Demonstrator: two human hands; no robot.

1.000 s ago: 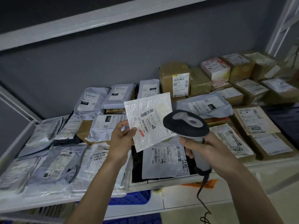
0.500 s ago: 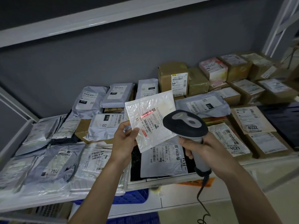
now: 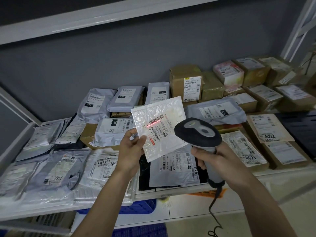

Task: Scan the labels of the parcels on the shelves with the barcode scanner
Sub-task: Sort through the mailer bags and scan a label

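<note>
Your left hand (image 3: 130,147) pinches a white pouch (image 3: 159,127) by its lower corner, lifted above the shelf (image 3: 188,191); your right hand (image 3: 217,159) grips the scanner (image 3: 198,134), its red line crossing the pouch's label (image 3: 158,128). Judged from this, one scan is underway; the many parcels (image 3: 106,130) beyond both hands remain.

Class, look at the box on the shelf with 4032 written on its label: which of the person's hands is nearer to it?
Right. The right hand, gripping the barcode scanner, sits just left of and below the 4032 box. The left hand, holding the white parcel, is farther left.
</note>
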